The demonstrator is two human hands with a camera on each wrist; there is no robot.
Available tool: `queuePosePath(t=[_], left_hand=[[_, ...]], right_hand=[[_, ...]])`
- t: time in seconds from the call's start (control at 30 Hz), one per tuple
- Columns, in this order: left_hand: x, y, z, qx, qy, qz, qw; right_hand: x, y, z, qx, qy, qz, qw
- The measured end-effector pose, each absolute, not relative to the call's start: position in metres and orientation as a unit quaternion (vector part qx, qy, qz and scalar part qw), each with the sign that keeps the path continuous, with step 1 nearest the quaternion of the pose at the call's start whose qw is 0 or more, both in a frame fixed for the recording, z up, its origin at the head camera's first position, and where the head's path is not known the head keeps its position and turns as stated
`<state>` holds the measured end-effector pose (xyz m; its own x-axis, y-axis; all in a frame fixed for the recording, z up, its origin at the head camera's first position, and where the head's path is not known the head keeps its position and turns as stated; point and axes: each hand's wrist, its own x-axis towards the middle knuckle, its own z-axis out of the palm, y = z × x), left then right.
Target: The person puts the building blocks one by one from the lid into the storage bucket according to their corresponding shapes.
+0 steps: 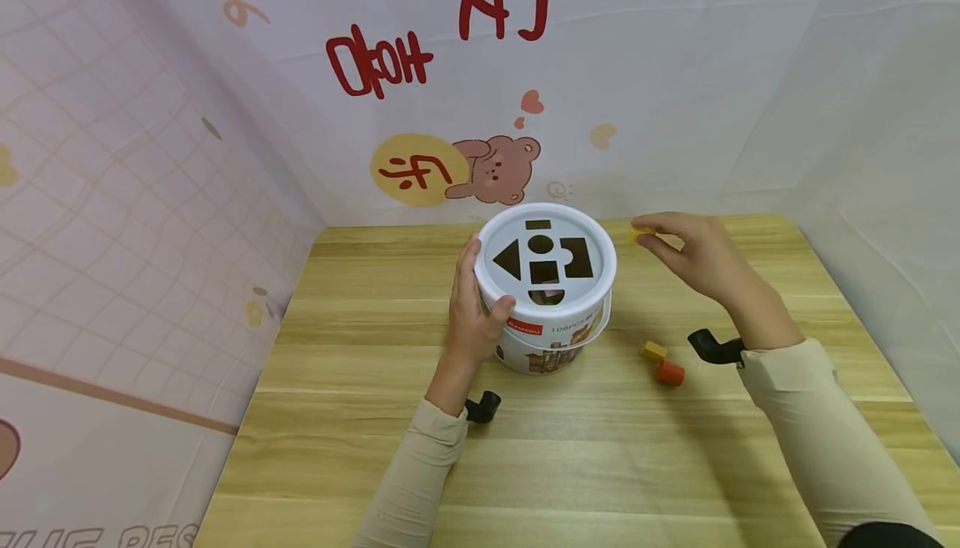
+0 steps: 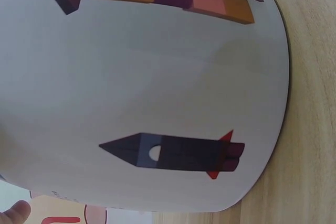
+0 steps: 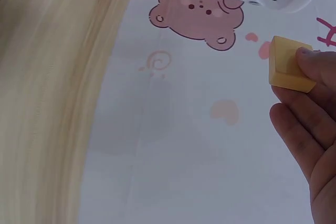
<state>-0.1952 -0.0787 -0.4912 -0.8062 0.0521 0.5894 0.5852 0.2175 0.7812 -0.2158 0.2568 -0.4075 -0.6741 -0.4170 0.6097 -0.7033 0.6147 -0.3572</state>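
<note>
A white toy bucket (image 1: 551, 358) stands on the table under a white lid (image 1: 579, 229) with several shaped holes. My left hand (image 1: 472, 319) grips its left side, thumb on the lid's front rim. The left wrist view is mostly the bucket's printed wall (image 2: 157, 87); one fingertip (image 2: 19, 212) shows at the corner. To the right of the lid, my right hand (image 1: 701, 256) pinches a small yellow block (image 1: 640, 235) between thumb and fingers. Close up, that block (image 3: 286, 66) looks squarish, held apart from the bucket.
A second yellow block (image 1: 654, 351) and a red cylinder block (image 1: 671, 374) lie on the wooden table (image 1: 600, 465), right of the bucket. White printed cloth (image 1: 675, 72) hangs behind the table and along both sides. The bucket's thin handle (image 1: 606, 323) droops at its front right.
</note>
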Motion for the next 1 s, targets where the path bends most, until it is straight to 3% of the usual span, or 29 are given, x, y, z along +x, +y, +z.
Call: queuePosePath(t=[0.23,1.0], left_hand=[[-0.194,-0.078,-0.490,-0.213,-0.749,-0.586,0.224],[-0.194,-0.079,-0.490,-0.207,-0.751,-0.584,0.228]], right_hand=[[-0.222,0.239,-0.381,0.338,-0.852,0.298,0.265],[-0.253,0.172,-0.370,0.363,-0.853,0.322,0.190]])
